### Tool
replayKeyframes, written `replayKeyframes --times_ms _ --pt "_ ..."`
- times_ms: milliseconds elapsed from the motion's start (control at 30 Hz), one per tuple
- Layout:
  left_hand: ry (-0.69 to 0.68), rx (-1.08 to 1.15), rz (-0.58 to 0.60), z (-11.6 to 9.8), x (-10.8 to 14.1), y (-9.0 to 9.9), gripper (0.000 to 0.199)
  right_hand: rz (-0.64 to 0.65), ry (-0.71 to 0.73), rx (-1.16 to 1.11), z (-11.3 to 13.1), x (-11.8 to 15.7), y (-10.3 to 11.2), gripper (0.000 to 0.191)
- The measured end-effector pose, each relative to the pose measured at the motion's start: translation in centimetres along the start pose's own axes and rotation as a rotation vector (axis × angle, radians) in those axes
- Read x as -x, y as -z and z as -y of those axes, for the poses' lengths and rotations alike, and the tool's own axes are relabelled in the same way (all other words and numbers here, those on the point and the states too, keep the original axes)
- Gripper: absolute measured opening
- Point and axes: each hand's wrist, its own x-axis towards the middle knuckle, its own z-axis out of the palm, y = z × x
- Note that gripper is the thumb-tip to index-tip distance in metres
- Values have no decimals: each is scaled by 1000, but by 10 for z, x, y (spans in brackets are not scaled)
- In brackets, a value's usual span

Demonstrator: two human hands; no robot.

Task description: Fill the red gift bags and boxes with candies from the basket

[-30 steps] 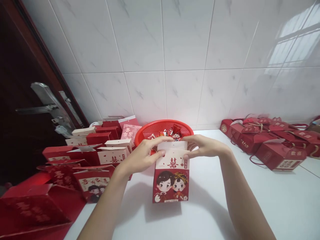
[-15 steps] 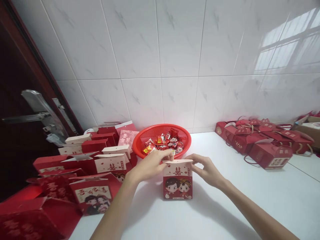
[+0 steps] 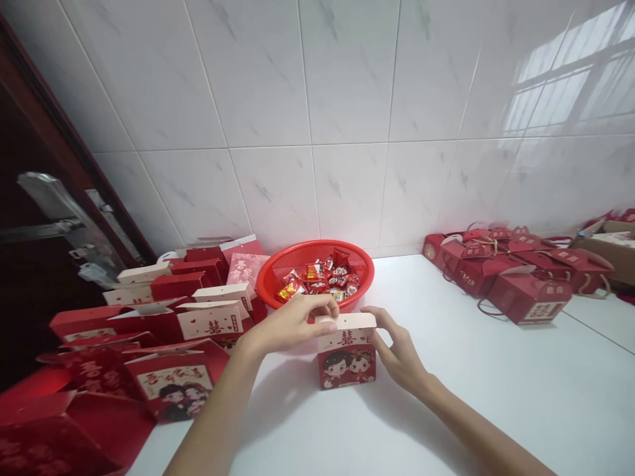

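Observation:
A small red and cream gift box (image 3: 347, 360) with two cartoon figures stands upright on the white table (image 3: 307, 430). Its cream top flap is folded over toward me. My left hand (image 3: 302, 322) pinches the flap's left end between thumb and fingers. At the box's upper right side, my right hand (image 3: 398, 350) grips the edge, with its fingers partly behind the box. Directly behind the box sits a red plastic basket (image 3: 265, 281) holding wrapped candies (image 3: 317, 277).
Several red and cream gift boxes (image 3: 171, 390) crowd the left side, near a dark door with a metal handle (image 3: 44, 228). On the right stand several red boxes with string handles (image 3: 530, 297) and a cardboard box (image 3: 608, 254). A tiled wall (image 3: 347, 192) rises behind.
The box's top flap has tipped forward and now shows its upper face. The box has turned slightly. The fingers of both hands have shifted along its top. The view has moved a little.

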Motion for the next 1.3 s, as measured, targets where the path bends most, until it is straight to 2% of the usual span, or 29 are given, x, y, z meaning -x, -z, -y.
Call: replayKeyframes --times_ms 167,333,533,667,867,1067,1133,1300 --pt "7 17 -6 2 -2 -2 15 0 16 -21 2 2 0 28" --pt "34 -3 4 3 -4 -4 27 -20 38 -17 7 2 3 35" --pt "5 -100 59 5 -9 -12 21 -64 -21 -35 8 1 3 31" --pt "10 -158 73 1 -4 -7 27 -78 -12 -20 9 1 4 26" --pt "12 -114 62 -4 5 5 29 -105 31 -15 11 3 8 24" --pt "52 -116 85 1 -1 -3 31 -136 50 56 7 4 8 23" --pt "39 -107 87 1 -1 -5 31 -116 60 74 6 4 9 26" --pt "42 -124 100 -4 1 -10 35 -34 57 37 7 2 16 19"
